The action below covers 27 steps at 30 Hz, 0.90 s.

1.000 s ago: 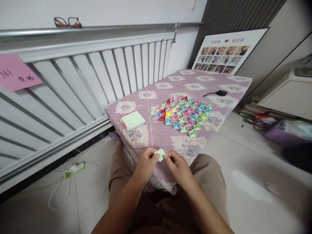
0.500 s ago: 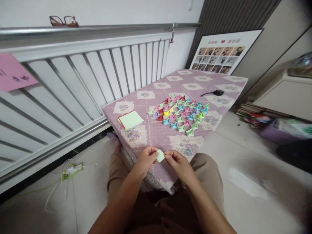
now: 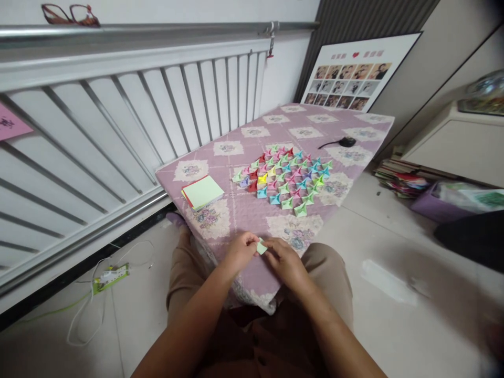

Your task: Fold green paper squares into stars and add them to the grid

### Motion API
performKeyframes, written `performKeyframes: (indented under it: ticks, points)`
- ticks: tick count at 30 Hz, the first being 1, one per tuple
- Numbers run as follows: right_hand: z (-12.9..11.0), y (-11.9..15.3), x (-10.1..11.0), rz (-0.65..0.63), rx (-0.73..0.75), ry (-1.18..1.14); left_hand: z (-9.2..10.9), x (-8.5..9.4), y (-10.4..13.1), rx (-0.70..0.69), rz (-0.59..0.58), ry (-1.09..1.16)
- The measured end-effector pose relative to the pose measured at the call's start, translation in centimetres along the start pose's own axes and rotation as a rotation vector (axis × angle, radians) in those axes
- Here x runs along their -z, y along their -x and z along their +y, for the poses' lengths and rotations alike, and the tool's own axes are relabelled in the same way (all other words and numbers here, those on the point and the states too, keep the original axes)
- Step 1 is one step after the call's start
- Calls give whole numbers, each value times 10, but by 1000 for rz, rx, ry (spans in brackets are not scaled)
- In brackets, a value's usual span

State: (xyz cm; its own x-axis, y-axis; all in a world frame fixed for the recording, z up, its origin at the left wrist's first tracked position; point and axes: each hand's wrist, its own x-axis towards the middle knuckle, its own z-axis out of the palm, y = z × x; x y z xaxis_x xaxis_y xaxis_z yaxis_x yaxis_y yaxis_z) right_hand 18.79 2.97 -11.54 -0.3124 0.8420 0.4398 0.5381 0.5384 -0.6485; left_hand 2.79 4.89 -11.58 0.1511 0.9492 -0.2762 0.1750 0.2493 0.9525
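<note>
- The left hand [image 3: 241,250] and right hand [image 3: 286,261] both pinch a little green paper [image 3: 261,246] above the tabletop's [image 3: 258,278] near end.
- Pink note [image 3: 16,126]: dark writing [image 3: 7,122], cut off.
- Poster [image 3: 358,74]: red heart [image 3: 355,55], blurry pink words [image 3: 373,54].

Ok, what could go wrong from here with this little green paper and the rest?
The small green paper sits between your left hand and right hand; a loose grip might let it slip or crease askew. The tablecloth hangs between your legs; a tug might disturb the folded paper pieces.
</note>
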Motion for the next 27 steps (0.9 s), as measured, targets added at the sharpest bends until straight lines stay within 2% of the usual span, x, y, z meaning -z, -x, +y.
performKeyframes:
  ticks: [6, 9, 13, 27]
  points:
    - [20, 4, -3, -72, 10, 61, -14, 10, -9, -130, -96, -377]
    - [23, 6, -6, -91, 17, 134, -9, 15, -2, -224, -114, -584]
    - [22, 6, -6, -128, -9, 193, 3, 16, 10, -296, -66, -789]
    - [19, 3, -5, -189, -84, 216, 2, 17, 15, -303, -76, -918]
